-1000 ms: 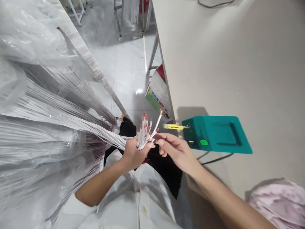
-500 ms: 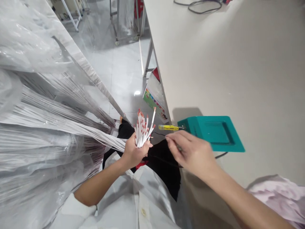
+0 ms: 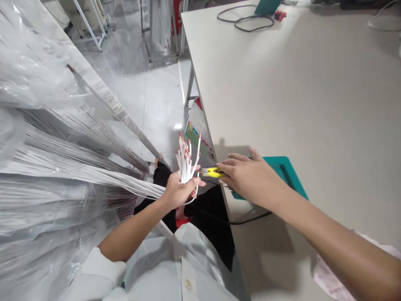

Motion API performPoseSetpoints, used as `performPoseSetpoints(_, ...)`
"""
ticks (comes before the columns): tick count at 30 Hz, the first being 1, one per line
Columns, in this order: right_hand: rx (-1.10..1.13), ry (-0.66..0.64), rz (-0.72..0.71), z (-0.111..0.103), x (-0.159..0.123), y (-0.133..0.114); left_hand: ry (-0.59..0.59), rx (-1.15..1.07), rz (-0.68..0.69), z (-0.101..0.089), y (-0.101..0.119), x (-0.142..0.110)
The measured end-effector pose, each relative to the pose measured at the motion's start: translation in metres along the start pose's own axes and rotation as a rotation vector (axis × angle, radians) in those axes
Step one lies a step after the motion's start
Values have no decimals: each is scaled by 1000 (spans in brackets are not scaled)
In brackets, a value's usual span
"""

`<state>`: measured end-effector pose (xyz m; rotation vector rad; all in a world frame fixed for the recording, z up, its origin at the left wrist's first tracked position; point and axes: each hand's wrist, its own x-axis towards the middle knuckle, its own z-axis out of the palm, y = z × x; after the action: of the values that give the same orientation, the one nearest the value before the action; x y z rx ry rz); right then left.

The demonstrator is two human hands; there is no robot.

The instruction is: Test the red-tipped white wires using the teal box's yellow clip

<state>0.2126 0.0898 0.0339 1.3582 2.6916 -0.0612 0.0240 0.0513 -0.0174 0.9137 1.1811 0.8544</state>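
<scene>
My left hand [image 3: 180, 191] is closed around a bundle of white wires [image 3: 186, 165] with bared copper-coloured ends pointing up. One white wire curves apart below the fingers, and a wire end stands close to the tip of a small yellow tool [image 3: 215, 172]. My right hand [image 3: 249, 177] reaches over the table edge, thumb and forefinger pinched on the yellow tool, other fingers spread. Its exact kind does not show clearly. Under the right hand lies a teal plastic base [image 3: 290, 172], partly hidden; whether the tool is fixed to it is covered.
Long bundles of white wire [image 3: 72, 163] under clear plastic fill the left side. The pale table [image 3: 282, 92] spans the right, with a black cable loop [image 3: 253, 23] at its far end. A pink cloth [image 3: 333, 276] lies by my right forearm. A printed bag [image 3: 199, 133] stands below the table edge.
My right hand has moved forward from in front of the teal base onto the yellow tool. My left hand still grips the bundle, with one wire now bent apart. The view has shifted slightly.
</scene>
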Motion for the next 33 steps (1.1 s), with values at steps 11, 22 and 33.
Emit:
performPoseSetpoints(11, -42, 69, -30, 6, 2, 4, 10, 9, -11, 8, -13, 11)
performPoseSetpoints(22, -56, 127, -46, 16, -4, 4, 63, 121, 40, 9, -13, 10)
performPoseSetpoints(33, 249, 466, -21, 10, -12, -12, 81, 53, -18, -5, 5, -10)
